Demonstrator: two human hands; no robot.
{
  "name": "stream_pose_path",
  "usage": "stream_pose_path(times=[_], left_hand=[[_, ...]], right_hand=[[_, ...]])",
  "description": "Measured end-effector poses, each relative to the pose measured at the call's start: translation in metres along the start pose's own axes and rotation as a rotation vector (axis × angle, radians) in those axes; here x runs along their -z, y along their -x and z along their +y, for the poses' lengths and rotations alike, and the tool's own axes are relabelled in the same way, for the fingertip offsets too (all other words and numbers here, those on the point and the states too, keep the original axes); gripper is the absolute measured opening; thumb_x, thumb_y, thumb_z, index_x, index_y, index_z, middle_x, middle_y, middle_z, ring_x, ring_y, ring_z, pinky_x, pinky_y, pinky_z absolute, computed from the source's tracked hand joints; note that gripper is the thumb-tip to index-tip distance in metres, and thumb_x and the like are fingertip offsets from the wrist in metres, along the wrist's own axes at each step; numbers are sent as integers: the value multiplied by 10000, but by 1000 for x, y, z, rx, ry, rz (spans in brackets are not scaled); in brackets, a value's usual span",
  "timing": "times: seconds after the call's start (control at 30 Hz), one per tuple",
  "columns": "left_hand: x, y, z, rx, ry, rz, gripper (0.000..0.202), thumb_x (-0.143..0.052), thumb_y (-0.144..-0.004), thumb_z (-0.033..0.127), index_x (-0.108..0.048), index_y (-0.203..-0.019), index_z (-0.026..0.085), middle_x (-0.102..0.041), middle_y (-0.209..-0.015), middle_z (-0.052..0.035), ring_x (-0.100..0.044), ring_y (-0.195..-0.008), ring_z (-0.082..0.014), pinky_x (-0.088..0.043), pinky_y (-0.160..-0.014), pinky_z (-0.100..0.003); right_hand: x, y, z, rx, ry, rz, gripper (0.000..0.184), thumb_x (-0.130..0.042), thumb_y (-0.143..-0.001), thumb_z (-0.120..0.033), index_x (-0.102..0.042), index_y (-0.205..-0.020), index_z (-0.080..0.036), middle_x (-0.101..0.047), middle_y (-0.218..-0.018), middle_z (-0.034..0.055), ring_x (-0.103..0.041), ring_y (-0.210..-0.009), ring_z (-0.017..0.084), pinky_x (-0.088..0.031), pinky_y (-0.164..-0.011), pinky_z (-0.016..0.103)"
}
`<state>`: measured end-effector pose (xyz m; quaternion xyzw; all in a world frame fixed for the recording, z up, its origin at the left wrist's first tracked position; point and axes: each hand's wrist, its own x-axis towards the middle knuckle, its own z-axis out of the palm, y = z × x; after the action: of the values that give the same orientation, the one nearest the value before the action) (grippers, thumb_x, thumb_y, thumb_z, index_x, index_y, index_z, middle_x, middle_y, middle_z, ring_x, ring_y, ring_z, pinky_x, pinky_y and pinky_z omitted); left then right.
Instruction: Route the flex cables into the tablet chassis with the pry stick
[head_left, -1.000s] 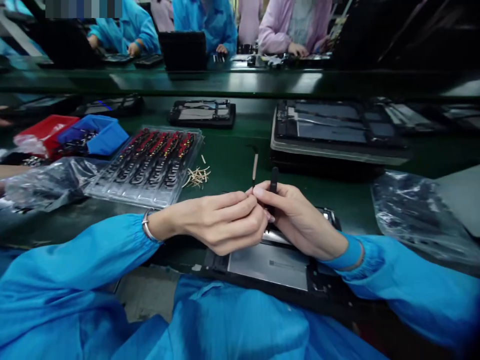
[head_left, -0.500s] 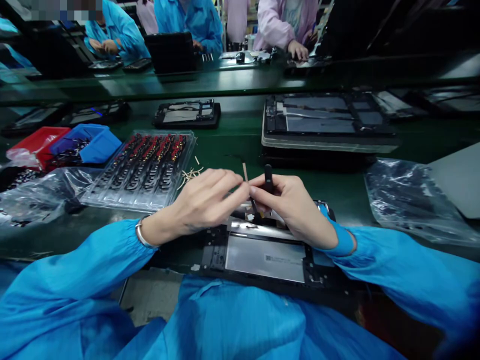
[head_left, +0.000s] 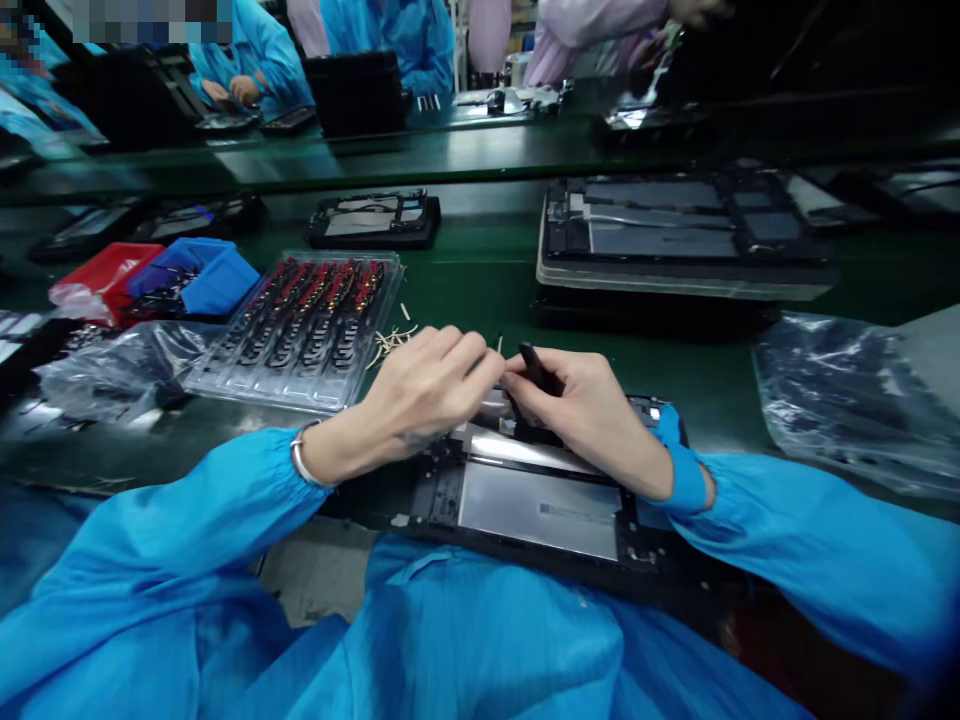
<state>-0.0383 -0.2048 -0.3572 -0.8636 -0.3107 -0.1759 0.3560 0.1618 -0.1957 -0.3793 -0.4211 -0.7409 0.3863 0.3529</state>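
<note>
An opened tablet chassis (head_left: 540,505) with a grey battery panel lies at the table's near edge in front of me. My right hand (head_left: 585,410) is closed round a black tweezer-like tool (head_left: 534,368) and rests on the chassis's far end. My left hand (head_left: 427,385) is bent over the same spot, fingertips pinched together against the right hand's fingers. What the left fingers pinch is too small to name. Both wrists wear blue sleeves; a metal bangle is on the left one.
A clear tray of red and black parts (head_left: 304,320) sits to the left, with pale strips (head_left: 394,342) beside it. Red bin (head_left: 97,280), blue bin (head_left: 199,270) and plastic bags (head_left: 840,400) flank me. Stacked open tablets (head_left: 675,235) lie beyond. Other people work across the table.
Both hands have sunk from above the chassis down onto its far end. The thin tan strip that stood up between the fingers is no longer visible, and the black tool has tilted lower.
</note>
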Motion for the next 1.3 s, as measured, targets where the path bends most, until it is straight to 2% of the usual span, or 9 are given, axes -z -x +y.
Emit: stream_pose_path(times=[0.3,0.37,0.5,0.6,0.7,0.77,0.93,1.1,1.3], left_hand=[[-1,42,-60,323,49,-786,221,-425,-982,109,-646,-980,101,-653,-927,-103,-621,-811,-223,-429,-649,-314],[2,46,-61,318,97,-840,274,-426,-927,29,-650,-1077,81,-665,-1019,-124,-636,-892,-240,-463,-697,-319],[-1,42,-48,376,342,-501,357,-434,-970,93,-633,-1267,95,-652,-1165,-150,-618,-1050,-250,-496,-877,-363],[-12,25,-25,553,881,-216,318,-551,-999,329,-691,-1232,164,-680,-1079,-94,-638,-958,-193,-499,-843,-310],[-19,2,-5,761,1433,-157,325,-618,-959,439,-737,-1065,155,-696,-958,-58,-624,-831,-152,-473,-733,-257],[-17,-9,-2,814,1539,-142,331,-620,-952,446,-722,-884,139,-659,-823,-26,-568,-739,-125,-416,-663,-236],[-6,-22,-18,545,1298,-400,326,-615,-912,362,-641,-676,139,-499,-649,22,-452,-639,-103,-296,-577,-240],[-3,-22,-27,318,1118,-580,238,-583,-942,334,-649,-795,158,-575,-742,12,-524,-652,-112,-341,-578,-236],[4,-19,-15,204,644,-15,258,-670,-944,315,-521,-1096,170,-613,-960,-48,-588,-798,-154,-458,-648,-249]], right_hand=[[4,-1,0,-109,-141,22,184,-676,-870,-343,-732,-823,-175,-619,-642,5,-512,-518,112,-366,-481,252],[2,-1,0,-117,-165,30,181,-696,-859,-348,-733,-826,-174,-618,-643,2,-503,-512,104,-363,-475,247],[-2,1,-1,-150,-285,36,186,-724,-844,-351,-732,-843,-165,-580,-603,-14,-495,-519,99,-374,-491,243],[-7,4,-2,-145,-373,27,179,-707,-852,-330,-710,-826,-154,-555,-570,-28,-483,-517,93,-372,-507,243],[-8,5,-3,-122,-399,-3,198,-670,-872,-327,-681,-791,-147,-519,-539,-43,-454,-502,86,-355,-510,246],[-4,3,-3,-94,-351,10,223,-652,-892,-357,-691,-825,-148,-519,-556,-42,-446,-515,90,-352,-522,252],[14,-3,-6,74,-92,96,243,-670,-903,-367,-734,-1063,-194,-687,-837,14,-575,-726,138,-440,-663,274],[15,-1,-7,134,-55,112,106,-655,-900,-282,-705,-876,-191,-675,-806,4,-587,-742,137,-441,-669,265],[14,-1,-12,38,-287,154,151,-699,-865,-299,-680,-807,-161,-644,-670,-11,-518,-600,102,-413,-607,266]])
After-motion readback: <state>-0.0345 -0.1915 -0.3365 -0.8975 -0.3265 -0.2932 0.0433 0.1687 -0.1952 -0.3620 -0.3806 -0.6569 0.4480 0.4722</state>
